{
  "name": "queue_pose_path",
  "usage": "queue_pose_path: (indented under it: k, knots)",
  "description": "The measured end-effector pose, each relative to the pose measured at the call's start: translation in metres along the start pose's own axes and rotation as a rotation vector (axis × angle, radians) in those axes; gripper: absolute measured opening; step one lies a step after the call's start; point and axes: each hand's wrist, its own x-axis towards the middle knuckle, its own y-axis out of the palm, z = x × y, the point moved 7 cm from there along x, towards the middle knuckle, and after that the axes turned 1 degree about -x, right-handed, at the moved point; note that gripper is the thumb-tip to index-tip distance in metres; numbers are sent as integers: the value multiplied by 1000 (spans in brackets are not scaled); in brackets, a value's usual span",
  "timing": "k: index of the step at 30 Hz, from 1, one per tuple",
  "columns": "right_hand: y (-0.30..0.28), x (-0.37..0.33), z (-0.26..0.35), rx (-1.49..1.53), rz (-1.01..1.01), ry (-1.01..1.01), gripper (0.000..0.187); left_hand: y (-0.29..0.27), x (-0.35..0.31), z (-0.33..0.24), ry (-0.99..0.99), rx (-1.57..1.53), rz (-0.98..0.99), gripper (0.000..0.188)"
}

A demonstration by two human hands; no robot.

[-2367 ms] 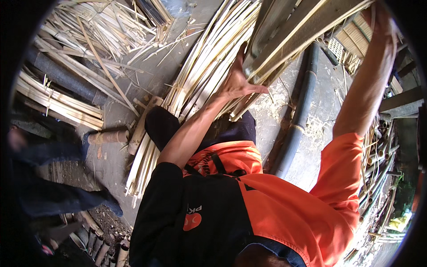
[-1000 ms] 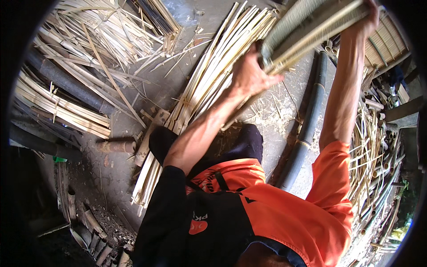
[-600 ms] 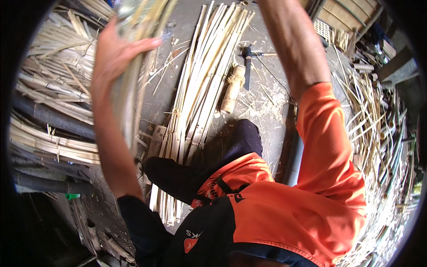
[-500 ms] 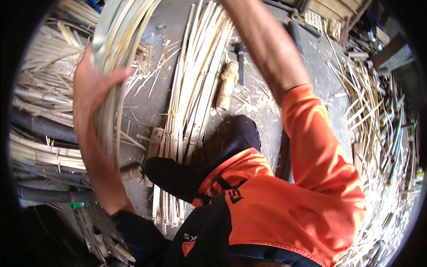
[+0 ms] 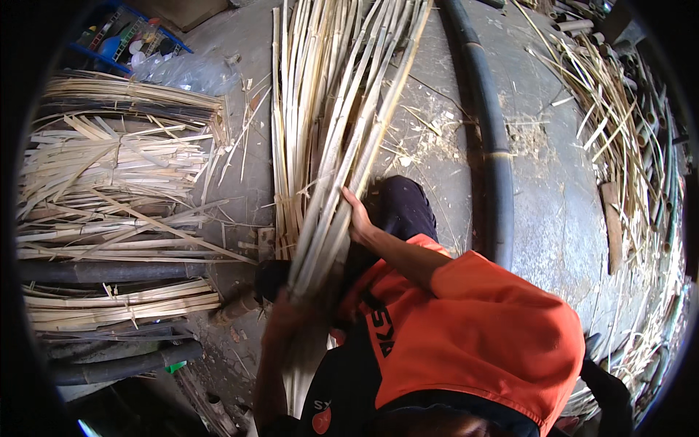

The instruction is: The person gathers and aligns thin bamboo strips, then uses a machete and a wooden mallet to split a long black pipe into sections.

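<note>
A loose bundle of long, pale bamboo strips (image 5: 331, 211) slants up from my lap toward the far side. My right hand (image 5: 357, 216) grips its right edge about midway, with the fingers partly hidden behind the strips. Around the bundle's near end is my left hand (image 5: 286, 320), dark and blurred by motion, its fingers hard to make out. Beneath and to the left, another long bundle of bamboo strips (image 5: 288, 138) lies on the floor, a tie round it near my knee.
Stacked bamboo strips (image 5: 109, 164) and dark bamboo poles (image 5: 109, 272) lie along the left. A long dark pole (image 5: 495, 138) runs down the floor right of my knee. Scattered strips (image 5: 611, 124) line the right side. A blue crate (image 5: 131, 44) and clear plastic bag (image 5: 193, 73) sit far left.
The held bundle has come from the upper left to above my lap, over the floor bundle. My right hand has drawn back from the far side onto it; my left hand has moved right and nearer.
</note>
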Motion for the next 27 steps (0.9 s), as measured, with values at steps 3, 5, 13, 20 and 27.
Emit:
queue_pose_path:
  k: [3,5,13,20,27]
  knots:
    - [-16,-25,-9,-22,-131,207,58,16,-2,62,9,631,-23,79]
    - [-23,-25,-4,-36,-145,218,60,23,-6,82,83,707,42,67]
    - [-65,-43,54,-793,-320,-46,79,-32,17,-12,-86,881,-23,64]
    - [-81,23,86,-1126,-329,-236,33,68,111,-83,619,843,-334,39]
    - [8,-22,109,-1516,-214,-455,33,47,142,-57,503,404,-334,28]
